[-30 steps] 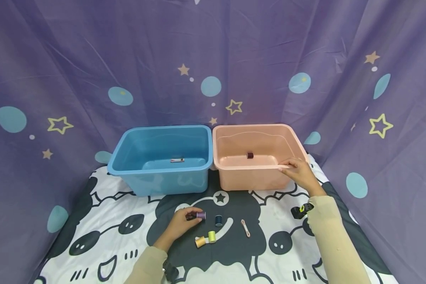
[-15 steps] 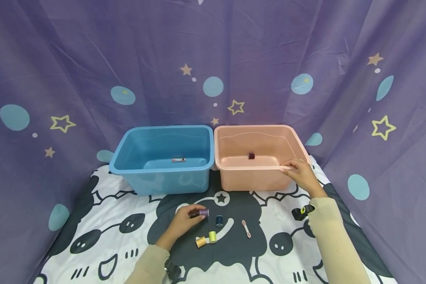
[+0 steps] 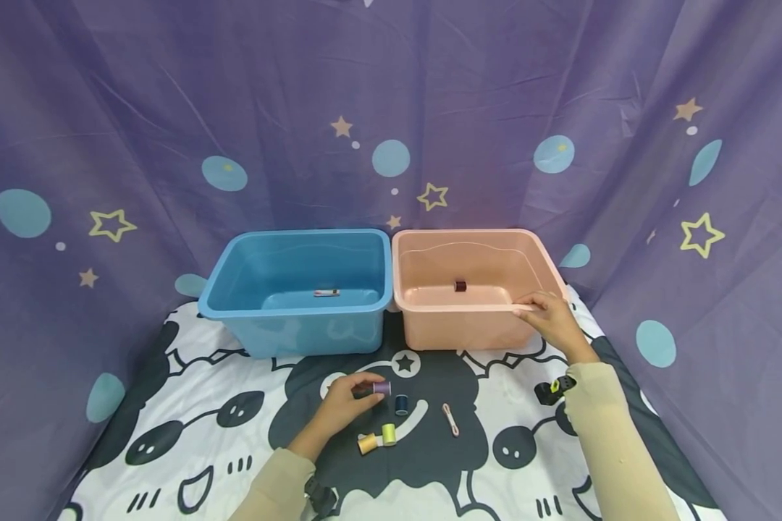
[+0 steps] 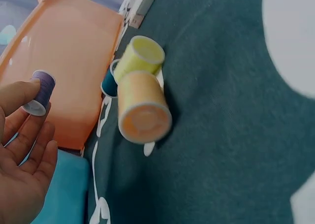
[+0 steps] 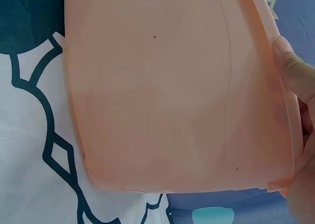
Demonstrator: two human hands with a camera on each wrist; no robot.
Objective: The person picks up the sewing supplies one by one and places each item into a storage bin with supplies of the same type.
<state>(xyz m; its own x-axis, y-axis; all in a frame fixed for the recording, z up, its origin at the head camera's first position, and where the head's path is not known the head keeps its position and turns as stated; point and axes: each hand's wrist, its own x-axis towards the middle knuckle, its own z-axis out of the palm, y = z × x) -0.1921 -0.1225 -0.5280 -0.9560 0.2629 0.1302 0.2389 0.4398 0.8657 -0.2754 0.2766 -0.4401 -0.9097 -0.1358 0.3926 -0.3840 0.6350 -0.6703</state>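
Between thumb and fingers, my left hand (image 3: 342, 407) pinches a purple thread spool (image 3: 381, 388) over the dark patch of the cloth. The left wrist view shows the same purple spool (image 4: 44, 92) at my thumb tip. A dark blue spool (image 3: 401, 404) stands just right of it. Nearer to me are a yellow-green spool (image 3: 389, 434) and an orange spool (image 3: 368, 443), the orange one tipped over. My right hand (image 3: 554, 322) grips the front rim of the peach bin (image 3: 469, 329), thumb outside, as the right wrist view also shows on the bin's rim (image 5: 290, 120).
A blue bin (image 3: 300, 333) stands left of the peach one, with a small pale item (image 3: 326, 293) inside. A dark maroon spool (image 3: 460, 286) lies in the peach bin. On the cloth at right is a folded pale pink strip (image 3: 451, 420). A purple curtain (image 3: 287, 87) hangs behind.
My left hand has moved a little right and away from me with the purple spool, which now shows more fully. My right hand stays on the peach bin's rim.
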